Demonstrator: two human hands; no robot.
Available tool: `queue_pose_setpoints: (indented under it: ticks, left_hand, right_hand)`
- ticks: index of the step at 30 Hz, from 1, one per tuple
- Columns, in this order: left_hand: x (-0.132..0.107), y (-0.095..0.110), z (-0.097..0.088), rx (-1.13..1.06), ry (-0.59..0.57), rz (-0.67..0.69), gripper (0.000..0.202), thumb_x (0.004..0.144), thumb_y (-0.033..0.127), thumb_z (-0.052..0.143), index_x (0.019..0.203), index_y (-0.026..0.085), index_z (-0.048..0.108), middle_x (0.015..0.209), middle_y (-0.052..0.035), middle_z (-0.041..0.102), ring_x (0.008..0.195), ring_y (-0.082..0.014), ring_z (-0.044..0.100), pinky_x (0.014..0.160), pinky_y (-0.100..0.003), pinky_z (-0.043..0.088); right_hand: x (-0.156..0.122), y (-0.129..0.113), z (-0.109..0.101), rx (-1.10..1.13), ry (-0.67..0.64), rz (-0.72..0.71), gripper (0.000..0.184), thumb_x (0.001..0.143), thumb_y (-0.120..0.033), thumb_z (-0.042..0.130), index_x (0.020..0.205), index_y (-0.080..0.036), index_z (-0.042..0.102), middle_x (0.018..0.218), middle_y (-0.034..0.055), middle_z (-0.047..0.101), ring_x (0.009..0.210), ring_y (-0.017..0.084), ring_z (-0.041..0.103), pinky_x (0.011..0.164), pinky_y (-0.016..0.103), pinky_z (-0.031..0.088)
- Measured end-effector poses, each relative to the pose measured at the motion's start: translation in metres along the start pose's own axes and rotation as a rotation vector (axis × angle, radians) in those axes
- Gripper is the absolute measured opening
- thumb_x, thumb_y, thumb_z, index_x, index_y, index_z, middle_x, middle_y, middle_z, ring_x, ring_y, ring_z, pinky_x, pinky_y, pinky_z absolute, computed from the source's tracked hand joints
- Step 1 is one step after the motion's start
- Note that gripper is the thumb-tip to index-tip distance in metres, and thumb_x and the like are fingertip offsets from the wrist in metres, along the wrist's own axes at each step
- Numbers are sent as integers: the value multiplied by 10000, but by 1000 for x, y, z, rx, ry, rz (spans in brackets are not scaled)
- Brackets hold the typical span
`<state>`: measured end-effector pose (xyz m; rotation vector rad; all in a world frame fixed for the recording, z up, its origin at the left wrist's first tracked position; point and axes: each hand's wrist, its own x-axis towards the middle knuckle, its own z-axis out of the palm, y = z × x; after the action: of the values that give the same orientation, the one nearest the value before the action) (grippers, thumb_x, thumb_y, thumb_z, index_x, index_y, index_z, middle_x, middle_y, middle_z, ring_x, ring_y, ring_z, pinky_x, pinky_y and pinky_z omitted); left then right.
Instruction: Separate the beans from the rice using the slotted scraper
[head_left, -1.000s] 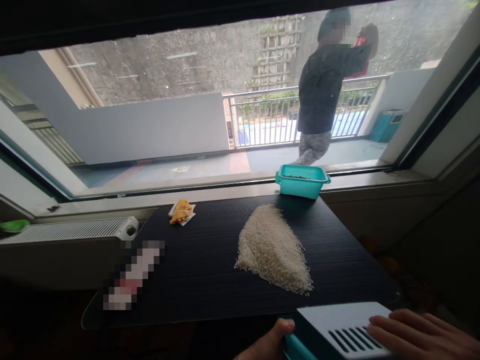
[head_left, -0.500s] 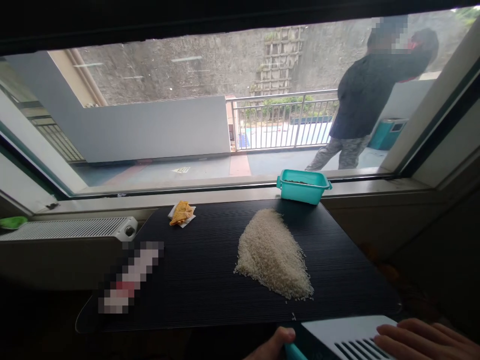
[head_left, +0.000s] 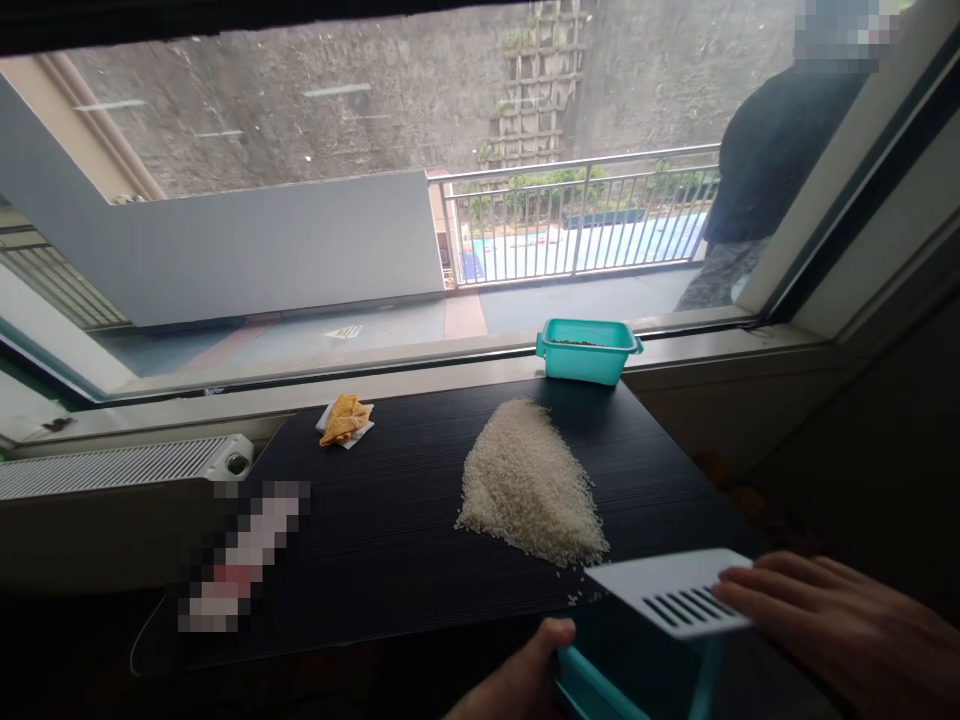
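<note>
My left hand (head_left: 517,675) grips the rim of a teal plastic container (head_left: 592,690) at the bottom, below the table's near edge; most of its inside is dark. My right hand (head_left: 840,610) holds a flat white plastic piece with a row of slots (head_left: 667,585). Its pointed left end lies close to the front of a pile of white rice (head_left: 529,480). Whether that tip touches the table I cannot tell. A few loose grains (head_left: 576,598) are scattered between the pile and the container.
On the dark table (head_left: 375,540), a second teal container (head_left: 589,355) with dark contents stands at the back by the window. A yellow cloth-like item (head_left: 346,420) lies on white paper at the back left. A blurred strip (head_left: 247,560) lies at left. A person (head_left: 780,160) is outside.
The slotted white piece and my right hand have moved up and forward toward the rice, uncovering more of the held container. The view has shifted. Outside, the person is farther right.
</note>
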<state>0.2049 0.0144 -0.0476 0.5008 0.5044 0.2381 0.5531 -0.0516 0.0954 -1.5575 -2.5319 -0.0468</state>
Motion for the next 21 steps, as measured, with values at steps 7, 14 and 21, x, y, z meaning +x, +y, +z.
queue_pose_setpoints:
  ticks: [7,14,21]
  left_hand:
    - [10,-2,-5,105,143,9,1121,631,916,843,1413,119,743,1428,-261,780,1371,-523,701,1105,-661,597]
    - [19,-8,-18,89,177,-35,984,678,844,852,1333,115,753,1333,-244,801,1355,-497,708,1093,-640,618]
    - [13,-3,-15,82,171,-37,990,691,838,864,1373,126,767,1403,-234,793,1421,-501,671,1111,-608,615]
  right_hand:
    - [3,-6,-15,-40,-62,5,508,1067,-168,477,1332,-358,867,1191,80,914,1060,287,862,888,384,688]
    - [21,-5,-28,77,-88,70,501,1125,-270,418,1390,-372,832,1253,93,895,1124,289,830,957,415,660]
    - [15,9,-23,128,-168,44,478,1101,-285,462,1387,-414,822,1266,60,895,1077,278,839,840,386,676]
